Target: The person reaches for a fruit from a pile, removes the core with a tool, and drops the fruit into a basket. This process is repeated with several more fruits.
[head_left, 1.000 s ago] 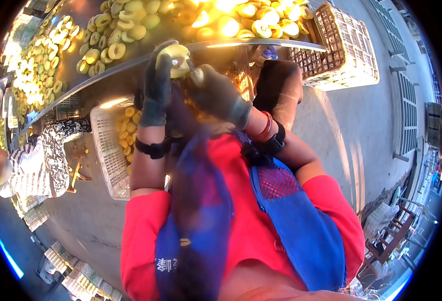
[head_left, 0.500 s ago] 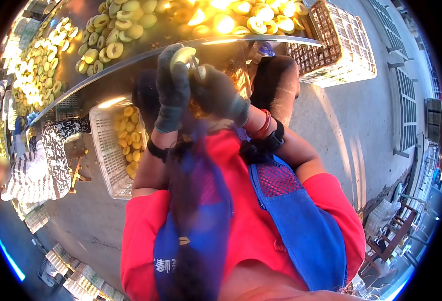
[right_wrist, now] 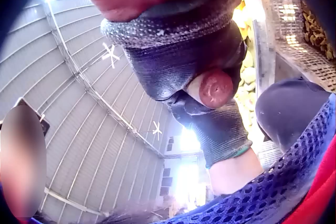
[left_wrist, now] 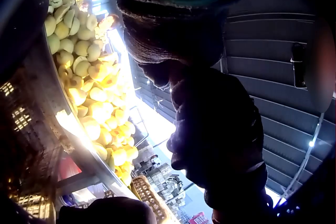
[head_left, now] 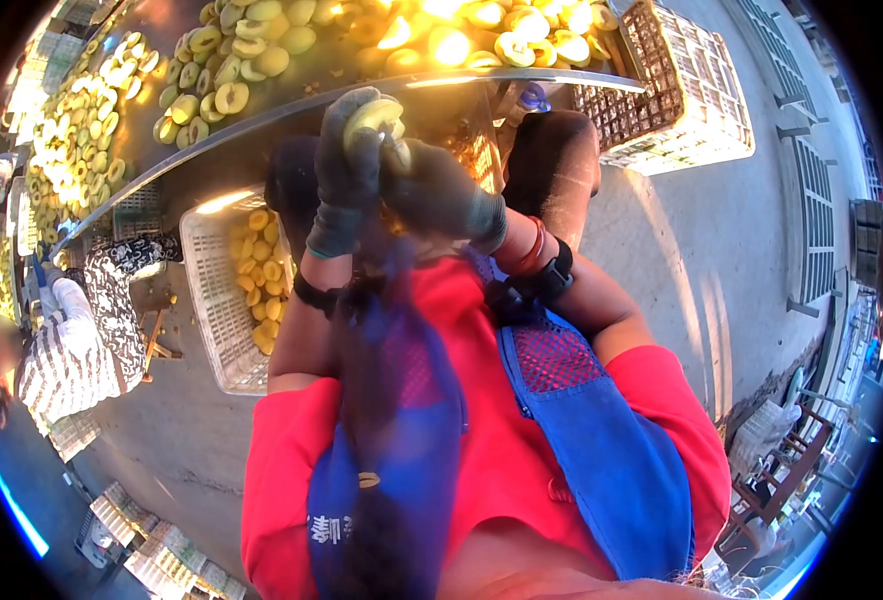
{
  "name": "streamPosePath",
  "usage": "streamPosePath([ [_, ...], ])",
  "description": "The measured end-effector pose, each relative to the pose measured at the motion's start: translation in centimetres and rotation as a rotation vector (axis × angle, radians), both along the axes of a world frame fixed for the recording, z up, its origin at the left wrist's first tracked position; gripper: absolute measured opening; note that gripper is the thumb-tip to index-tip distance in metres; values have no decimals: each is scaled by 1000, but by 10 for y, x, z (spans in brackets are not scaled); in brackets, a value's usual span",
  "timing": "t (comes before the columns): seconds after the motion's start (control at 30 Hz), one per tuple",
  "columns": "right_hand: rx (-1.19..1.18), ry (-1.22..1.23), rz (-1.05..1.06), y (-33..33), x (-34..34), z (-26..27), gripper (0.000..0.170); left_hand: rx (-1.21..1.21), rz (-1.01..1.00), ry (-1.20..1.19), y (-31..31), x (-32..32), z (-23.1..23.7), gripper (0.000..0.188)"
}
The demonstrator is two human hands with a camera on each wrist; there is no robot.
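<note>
In the head view the gloved left hand (head_left: 345, 170) grips a pale yellow-green fruit half (head_left: 369, 116) in front of the table edge. Close beside it, the gloved right hand (head_left: 439, 190) has its fingers curled round a tool, whose end meets the fruit. The right wrist view shows the round reddish end of the tool's handle (right_wrist: 216, 88) sticking out of the right hand (right_wrist: 178, 61), with the left hand (right_wrist: 223, 129) just beyond. Both hands (left_wrist: 210, 124) are dark in the left wrist view, and the fruit is hidden there.
Fruit halves (head_left: 231, 98) lie heaped on the metal-edged table (head_left: 261, 122). A white crate (head_left: 223, 345) of yellow fruit stands on the floor at the left, another crate (head_left: 706, 110) at the right. Someone in striped clothing (head_left: 66, 360) sits at the far left.
Over the last second the left hand has shifted slightly right and turned the fruit. The right hand remains against it with the tool.
</note>
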State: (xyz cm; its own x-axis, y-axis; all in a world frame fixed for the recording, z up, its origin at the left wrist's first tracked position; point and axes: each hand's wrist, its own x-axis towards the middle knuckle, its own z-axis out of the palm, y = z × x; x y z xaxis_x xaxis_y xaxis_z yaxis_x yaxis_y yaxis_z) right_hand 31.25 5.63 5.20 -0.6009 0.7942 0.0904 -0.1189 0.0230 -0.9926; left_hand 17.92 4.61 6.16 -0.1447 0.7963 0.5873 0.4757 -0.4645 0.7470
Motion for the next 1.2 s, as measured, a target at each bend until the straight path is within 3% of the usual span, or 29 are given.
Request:
streamPosePath([
  [0.1,-314,4,211,3,9,15,32,-104,-70,-117,-2,-1,10,28],
  [0.2,-257,-326,201,6,8,26,31,-104,-130,-214,3,-7,-1,29],
  [0.3,-181,-146,202,5,9,9,16,-66,-141,-192,8,-12,-18,30],
  [0.4,-525,-8,421,7,20,13,17,-68,-253,-299,4,-8,-22,32],
  [0.5,-507,-65,379,5,19,19,19,-78,-297,-162,10,-19,-29,35],
  [0.6,-422,0,339,5,16,11,21,-172,-326,-350,9,-14,-24,41],
  [0.7,-503,-1,241,3,5,-13,25,-224,-267,-379,1,-6,-1,46],
  [0.8,-99,-141,287,1,10,8,30,-291,-334,-377,-5,-6,18,48],
  [0.9,-494,-69,437,6,18,13,36,-375,-415,-332,-3,-10,18,49],
  [1.0,-645,-7,456,4,16,22,36,-423,-332,-212,1,-15,13,57],
  [1.1,-326,-4,355,0,4,3,36,-447,-118,-336,8,-21,-3,62],
  [1.13,-204,-88,311,-3,1,-2,36,-665,-177,-878,13,-29,-2,63],
  [1.2,45,-255,222,-7,-4,-7,35,-604,-144,-955,12,-36,-1,63],
])
